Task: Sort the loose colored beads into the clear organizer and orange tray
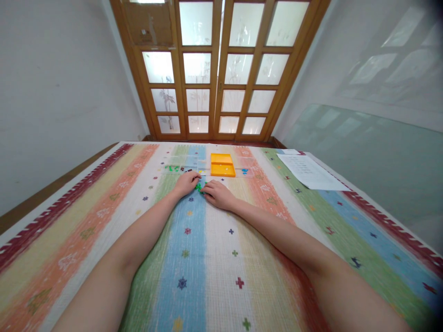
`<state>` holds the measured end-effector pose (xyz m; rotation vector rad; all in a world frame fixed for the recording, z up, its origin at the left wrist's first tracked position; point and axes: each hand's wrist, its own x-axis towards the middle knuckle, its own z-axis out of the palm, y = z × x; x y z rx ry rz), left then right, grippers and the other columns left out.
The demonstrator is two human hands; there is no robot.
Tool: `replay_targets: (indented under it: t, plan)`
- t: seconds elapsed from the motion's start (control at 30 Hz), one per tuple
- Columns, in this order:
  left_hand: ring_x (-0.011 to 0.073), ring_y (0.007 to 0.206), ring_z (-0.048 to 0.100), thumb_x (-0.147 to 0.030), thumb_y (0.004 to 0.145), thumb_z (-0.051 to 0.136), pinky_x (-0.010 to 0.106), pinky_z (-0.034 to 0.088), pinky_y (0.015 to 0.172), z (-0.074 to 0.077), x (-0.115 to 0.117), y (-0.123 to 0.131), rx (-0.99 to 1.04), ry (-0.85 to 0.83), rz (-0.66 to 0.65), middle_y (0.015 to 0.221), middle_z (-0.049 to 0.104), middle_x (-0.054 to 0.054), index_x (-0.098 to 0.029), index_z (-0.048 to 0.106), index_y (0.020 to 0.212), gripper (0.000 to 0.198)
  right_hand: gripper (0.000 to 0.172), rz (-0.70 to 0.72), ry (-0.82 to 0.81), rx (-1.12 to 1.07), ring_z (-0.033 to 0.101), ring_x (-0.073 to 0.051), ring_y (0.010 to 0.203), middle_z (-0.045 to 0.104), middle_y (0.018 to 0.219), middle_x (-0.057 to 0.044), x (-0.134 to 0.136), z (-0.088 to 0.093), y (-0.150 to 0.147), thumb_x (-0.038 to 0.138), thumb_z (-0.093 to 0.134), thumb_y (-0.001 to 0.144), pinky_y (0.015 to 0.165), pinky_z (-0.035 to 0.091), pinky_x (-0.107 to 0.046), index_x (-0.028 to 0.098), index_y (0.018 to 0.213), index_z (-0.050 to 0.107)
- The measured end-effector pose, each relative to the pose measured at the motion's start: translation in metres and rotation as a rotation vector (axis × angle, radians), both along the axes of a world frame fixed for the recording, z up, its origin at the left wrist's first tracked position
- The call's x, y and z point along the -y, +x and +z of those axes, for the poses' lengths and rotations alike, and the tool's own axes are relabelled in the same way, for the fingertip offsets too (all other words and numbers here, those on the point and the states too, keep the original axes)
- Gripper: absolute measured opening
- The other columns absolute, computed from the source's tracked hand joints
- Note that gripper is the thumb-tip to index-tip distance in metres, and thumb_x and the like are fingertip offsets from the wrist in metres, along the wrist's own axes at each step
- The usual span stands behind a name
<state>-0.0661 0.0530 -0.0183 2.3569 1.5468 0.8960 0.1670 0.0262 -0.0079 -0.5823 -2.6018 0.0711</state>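
Note:
Small green pieces [198, 187] sit in a little cluster between my hands, too small for their kind to show. My left hand [187, 182] is closed, its fingertips bent down at the left side of the green pieces. From the right, my right hand [217, 194] reaches in with curled fingers pressed at the same pieces. Just beyond my hands stands an orange case [223, 170] with its lid raised. Clear plastic trays flank it: green bits [172, 168] lie in the left one and blue bits [245, 171] in the right one.
A striped, patterned cloth [218, 267] covers the table. White printed paper [309, 170] lies toward the right edge. Past the far edge are wooden doors [216, 87] with frosted panes, and a glass panel [363, 161] leans along the right wall.

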Motion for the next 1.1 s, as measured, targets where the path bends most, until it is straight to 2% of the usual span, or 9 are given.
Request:
replay_targets:
  t: [0.43, 0.57, 0.73, 1.1]
  plan:
    - [0.0228, 0.100, 0.068, -0.020, 0.095, 0.051, 0.036, 0.052, 0.096, -0.0003, 0.0000, -0.0024, -0.035, -0.005, 0.025, 0.109, 0.077, 0.007, -0.020, 0.078, 0.107, 0.029, 0.020, -0.121, -0.062, -0.013, 0.056, -0.025, 0.104, 0.067, 0.106, -0.009, -0.0063, -0.0076, -0.0110, 0.017, 0.062, 0.097, 0.092, 0.043, -0.036, 0.022, 0.112, 0.073]
    - [0.0226, 0.100, 0.068, -0.019, 0.095, 0.053, 0.036, 0.052, 0.096, 0.0003, -0.0004, -0.0021, -0.041, -0.010, 0.021, 0.108, 0.077, 0.006, -0.020, 0.078, 0.105, 0.027, 0.020, -0.116, -0.073, -0.036, 0.056, -0.024, 0.103, 0.067, 0.106, -0.008, -0.0059, -0.0075, -0.0098, 0.018, 0.062, 0.097, 0.092, 0.043, -0.036, 0.022, 0.114, 0.073]
    - [0.0227, 0.101, 0.068, -0.021, 0.096, 0.052, 0.036, 0.052, 0.096, -0.0002, -0.0012, -0.0035, -0.041, -0.015, 0.021, 0.109, 0.077, 0.006, -0.020, 0.077, 0.106, 0.027, 0.015, -0.089, -0.082, -0.041, 0.056, -0.024, 0.103, 0.067, 0.105, -0.008, -0.0072, -0.0074, -0.0089, 0.020, 0.063, 0.098, 0.092, 0.042, -0.035, 0.022, 0.107, 0.074]
    - [0.0224, 0.100, 0.068, -0.020, 0.095, 0.051, 0.036, 0.052, 0.096, 0.0033, 0.0017, -0.0020, -0.055, -0.022, 0.024, 0.108, 0.077, 0.006, -0.020, 0.077, 0.107, 0.029, 0.006, -0.089, -0.121, -0.106, 0.056, -0.024, 0.101, 0.067, 0.101, -0.008, -0.0059, -0.0048, -0.0084, 0.018, 0.063, 0.095, 0.091, 0.042, -0.035, 0.021, 0.099, 0.067]
